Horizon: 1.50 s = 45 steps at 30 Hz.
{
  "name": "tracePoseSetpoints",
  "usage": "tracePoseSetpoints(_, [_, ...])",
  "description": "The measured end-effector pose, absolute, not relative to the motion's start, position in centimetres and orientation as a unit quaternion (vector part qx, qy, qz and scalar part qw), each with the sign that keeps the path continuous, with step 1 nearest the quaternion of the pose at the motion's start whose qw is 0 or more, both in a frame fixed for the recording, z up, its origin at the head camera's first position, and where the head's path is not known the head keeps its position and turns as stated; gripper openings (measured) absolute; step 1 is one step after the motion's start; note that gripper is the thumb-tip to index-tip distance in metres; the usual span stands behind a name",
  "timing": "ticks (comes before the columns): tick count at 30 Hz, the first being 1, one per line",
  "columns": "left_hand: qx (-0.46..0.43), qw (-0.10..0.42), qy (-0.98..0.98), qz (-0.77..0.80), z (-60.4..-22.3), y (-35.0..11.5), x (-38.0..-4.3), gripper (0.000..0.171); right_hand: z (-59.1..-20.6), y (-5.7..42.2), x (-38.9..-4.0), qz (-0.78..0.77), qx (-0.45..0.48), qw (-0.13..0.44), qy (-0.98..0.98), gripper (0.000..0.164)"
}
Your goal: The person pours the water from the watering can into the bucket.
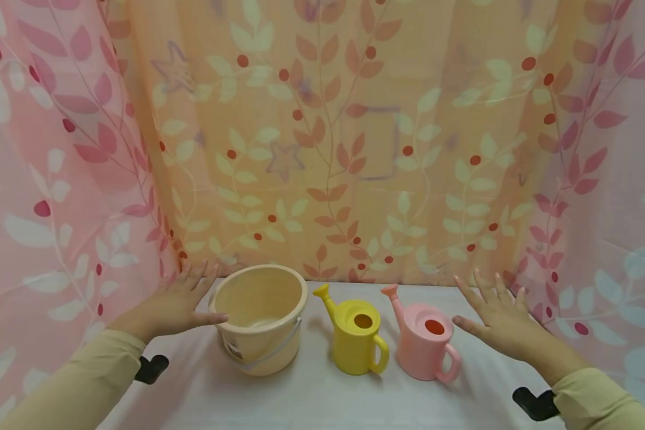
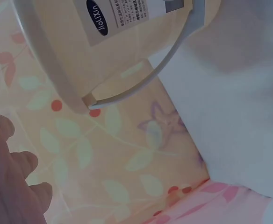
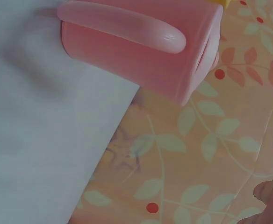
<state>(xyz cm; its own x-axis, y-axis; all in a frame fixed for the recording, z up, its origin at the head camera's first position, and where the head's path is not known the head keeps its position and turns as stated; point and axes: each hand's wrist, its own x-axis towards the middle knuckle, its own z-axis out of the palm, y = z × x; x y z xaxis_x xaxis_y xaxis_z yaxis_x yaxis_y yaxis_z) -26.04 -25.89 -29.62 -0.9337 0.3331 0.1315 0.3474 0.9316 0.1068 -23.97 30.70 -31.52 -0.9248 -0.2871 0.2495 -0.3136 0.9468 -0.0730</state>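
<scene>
"Where's the bucket [image 1: 258, 337]?"
"Left of the yellow watering can [image 1: 348, 345], its pale floor visible inside"
"The pink watering can [image 1: 419, 352]?"
"Right of the yellow one, inside hard to make out"
"Hands?"
"Left hand [image 1: 174, 306] farther left, right hand [image 1: 498, 319] farther right, both with fingers spread"

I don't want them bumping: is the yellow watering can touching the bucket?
Apart. The head view shows white tabletop between the yellow watering can and the bucket, even beside the spout.
</scene>
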Motion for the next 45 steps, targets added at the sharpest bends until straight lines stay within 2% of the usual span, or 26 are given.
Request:
tracePoseSetpoints(11, [-0.208, 0.052, -0.972, -0.095, -30.5, -26.0, -28.0, 0.113, -31.8, 30.6, -24.3, 0.076, 0.156, 0.113, -0.978, 0.080])
tracePoseSetpoints(17, [-0.198, 0.027, -0.974, -0.105, -30.5, -26.0, -28.6, 0.119, -31.9, 30.4, -24.3, 0.082, 0.158, 0.110, -0.978, 0.081])
tracePoseSetpoints(26, [-0.226, 0.001, -0.964, -0.144, -31.6, -25.5, -29.4, 0.113, -32.3, 30.4, -24.5, 0.083, 0.161, 0.110, -0.977, 0.082])
tracePoseSetpoints(33, [-0.209, -0.043, -0.961, -0.178, -32.0, -25.1, -29.6, 0.115, -32.2, 30.3, -24.5, 0.086, 0.161, 0.103, -0.978, 0.081])
tracePoseSetpoints(45, [-0.219, -0.054, -0.961, -0.160, -32.0, -24.2, -29.3, 0.113, -32.3, 30.3, -24.5, 0.087, 0.168, 0.105, -0.976, 0.081])
